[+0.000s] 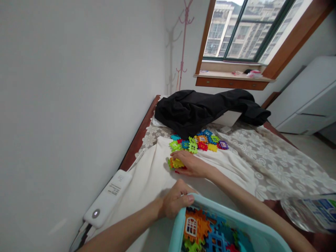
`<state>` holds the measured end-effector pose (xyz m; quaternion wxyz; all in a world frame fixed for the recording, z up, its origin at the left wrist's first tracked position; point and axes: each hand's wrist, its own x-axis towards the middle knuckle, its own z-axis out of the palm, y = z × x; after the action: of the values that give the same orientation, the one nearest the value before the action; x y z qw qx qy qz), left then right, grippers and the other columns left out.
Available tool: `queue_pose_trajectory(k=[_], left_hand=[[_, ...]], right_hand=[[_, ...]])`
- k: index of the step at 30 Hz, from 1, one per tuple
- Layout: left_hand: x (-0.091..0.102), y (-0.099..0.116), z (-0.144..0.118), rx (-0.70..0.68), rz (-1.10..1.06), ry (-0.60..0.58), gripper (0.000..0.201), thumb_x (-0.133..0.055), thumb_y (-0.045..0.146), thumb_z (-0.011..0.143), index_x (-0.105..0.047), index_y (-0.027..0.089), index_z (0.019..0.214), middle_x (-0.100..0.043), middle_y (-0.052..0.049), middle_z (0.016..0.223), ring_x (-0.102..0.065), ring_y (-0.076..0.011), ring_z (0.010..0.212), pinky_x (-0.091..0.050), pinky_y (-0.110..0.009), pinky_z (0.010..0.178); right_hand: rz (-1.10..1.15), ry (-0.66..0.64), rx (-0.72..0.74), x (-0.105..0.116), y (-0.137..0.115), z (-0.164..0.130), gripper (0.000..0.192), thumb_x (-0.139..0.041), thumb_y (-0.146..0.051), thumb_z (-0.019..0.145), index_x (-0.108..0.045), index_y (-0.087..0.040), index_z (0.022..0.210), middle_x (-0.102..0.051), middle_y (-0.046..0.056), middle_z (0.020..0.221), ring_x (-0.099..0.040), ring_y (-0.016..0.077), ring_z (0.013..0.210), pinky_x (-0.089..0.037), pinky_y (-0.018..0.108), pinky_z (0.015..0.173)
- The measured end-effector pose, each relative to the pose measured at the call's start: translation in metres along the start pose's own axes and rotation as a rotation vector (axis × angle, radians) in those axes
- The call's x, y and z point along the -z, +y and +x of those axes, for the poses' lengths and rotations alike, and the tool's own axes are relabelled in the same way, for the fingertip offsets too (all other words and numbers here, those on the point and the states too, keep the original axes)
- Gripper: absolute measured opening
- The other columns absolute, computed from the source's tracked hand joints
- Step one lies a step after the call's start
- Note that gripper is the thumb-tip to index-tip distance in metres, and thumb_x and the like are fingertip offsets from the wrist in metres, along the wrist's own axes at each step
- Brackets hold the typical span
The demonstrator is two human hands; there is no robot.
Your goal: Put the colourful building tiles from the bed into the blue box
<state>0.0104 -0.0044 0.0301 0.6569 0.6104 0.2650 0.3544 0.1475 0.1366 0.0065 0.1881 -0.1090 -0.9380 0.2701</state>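
My left hand (176, 200) grips the rim of a light blue plastic bin (181, 224) at the bottom of the view; several colourful plastic building tiles (199, 229) lie inside it. My right hand (189, 163) reaches forward over the white cloth (152, 175) and closes on a small cluster of yellow, orange and red tiles (176, 163). Just beyond it a pile of loose tiles (201, 141) in green, blue, red, yellow and purple lies on the cloth.
A black garment (199, 108) lies heaped behind the tiles. A white power bank (109, 197) rests by the wall at left. A floral lace cover (265, 157) spreads right, with a clear plastic bag (309, 211) at its edge. A white cabinet (307, 98) stands at right.
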Motion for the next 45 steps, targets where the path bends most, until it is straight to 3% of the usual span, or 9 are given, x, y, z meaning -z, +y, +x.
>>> queue_pose_trajectory(k=[8, 13, 18, 26, 30, 34, 38, 42, 45], left_hand=[[0.002, -0.004, -0.002, 0.021, 0.009, 0.006, 0.058, -0.052, 0.067, 0.090, -0.045, 0.019, 0.059, -0.038, 0.002, 0.052, -0.027, -0.0092, 0.049, -0.020, -0.027, 0.047], [0.002, -0.002, -0.002, 0.026, 0.010, 0.013, 0.055, -0.051, 0.064, 0.090, -0.050, 0.018, 0.061, -0.042, 0.001, 0.054, -0.028, -0.0099, 0.050, -0.021, -0.027, 0.047], [0.002, 0.002, -0.002, 0.013, 0.027, 0.014, 0.054, -0.050, 0.061, 0.091, -0.047, 0.019, 0.058, -0.040, 0.001, 0.053, -0.027, -0.0103, 0.049, -0.021, -0.028, 0.047], [0.001, 0.000, -0.003, 0.061, 0.048, 0.026, 0.056, -0.047, 0.067, 0.090, -0.041, 0.021, 0.059, -0.037, 0.002, 0.056, -0.028, -0.0107, 0.051, -0.021, -0.029, 0.050], [0.000, -0.001, -0.002, 0.065, 0.049, 0.042, 0.059, -0.047, 0.072, 0.088, -0.040, 0.021, 0.058, -0.036, 0.003, 0.054, -0.028, -0.0100, 0.049, -0.021, -0.029, 0.049], [-0.001, 0.000, -0.002, 0.068, 0.006, 0.049, 0.058, -0.051, 0.070, 0.087, -0.043, 0.020, 0.057, -0.037, 0.003, 0.052, -0.029, -0.0093, 0.046, -0.021, -0.028, 0.047], [-0.001, -0.004, -0.005, 0.070, -0.043, 0.069, 0.057, -0.056, 0.067, 0.086, -0.047, 0.019, 0.057, -0.037, 0.003, 0.052, -0.030, -0.0096, 0.048, -0.022, -0.027, 0.047], [0.001, -0.023, -0.010, 0.152, -0.083, 0.288, 0.053, -0.066, 0.067, 0.079, -0.054, 0.019, 0.059, -0.043, 0.003, 0.056, -0.039, -0.0124, 0.056, -0.031, -0.027, 0.053], [0.006, -0.035, -0.011, 0.188, -0.119, 0.354, 0.054, -0.066, 0.066, 0.079, -0.055, 0.018, 0.057, -0.045, 0.002, 0.054, -0.041, -0.0135, 0.056, -0.033, -0.028, 0.053]], right_hand=[[-0.018, -0.044, -0.015, -0.016, 0.004, 0.011, 0.053, -0.075, -0.016, 0.086, -0.049, -0.021, 0.132, -0.061, 0.016, 0.138, -0.059, 0.0321, 0.125, -0.045, 0.047, 0.107], [0.072, -0.013, -0.041, -0.007, 0.002, 0.009, 0.051, -0.078, -0.017, 0.084, -0.051, -0.022, 0.127, -0.063, 0.013, 0.129, -0.061, 0.0289, 0.116, -0.048, 0.043, 0.101], [0.101, 0.064, -0.032, 0.002, -0.004, -0.009, 0.053, -0.077, -0.021, 0.087, -0.048, -0.024, 0.131, -0.060, 0.013, 0.135, -0.057, 0.0293, 0.124, -0.046, 0.046, 0.107], [-0.080, 0.003, -0.035, -0.023, -0.007, -0.020, 0.049, -0.073, -0.016, 0.087, -0.050, -0.020, 0.130, -0.060, 0.018, 0.140, -0.058, 0.0323, 0.129, -0.048, 0.050, 0.109], [0.004, -0.029, -0.007, -0.023, -0.006, -0.021, 0.048, -0.070, -0.010, 0.086, -0.051, -0.021, 0.128, -0.061, 0.015, 0.139, -0.057, 0.0291, 0.131, -0.049, 0.045, 0.110], [0.198, 0.082, -0.085, 0.006, -0.009, -0.028, 0.047, -0.075, -0.020, 0.088, -0.050, -0.024, 0.128, -0.062, 0.013, 0.136, -0.062, 0.0264, 0.122, -0.052, 0.042, 0.104], [0.371, 0.194, -0.158, 0.064, -0.041, -0.044, 0.045, -0.079, -0.031, 0.090, -0.050, -0.028, 0.124, -0.059, 0.010, 0.138, -0.059, 0.0258, 0.128, -0.049, 0.042, 0.109], [0.523, -0.027, -0.050, 0.111, -0.098, -0.062, 0.054, -0.085, -0.030, 0.086, -0.050, -0.031, 0.127, -0.061, 0.010, 0.138, -0.060, 0.0256, 0.129, -0.051, 0.039, 0.107], [0.551, -0.235, 0.015, 0.124, -0.126, -0.063, 0.058, -0.088, -0.036, 0.082, -0.056, -0.029, 0.130, -0.061, 0.012, 0.143, -0.060, 0.0271, 0.132, -0.050, 0.038, 0.110]])
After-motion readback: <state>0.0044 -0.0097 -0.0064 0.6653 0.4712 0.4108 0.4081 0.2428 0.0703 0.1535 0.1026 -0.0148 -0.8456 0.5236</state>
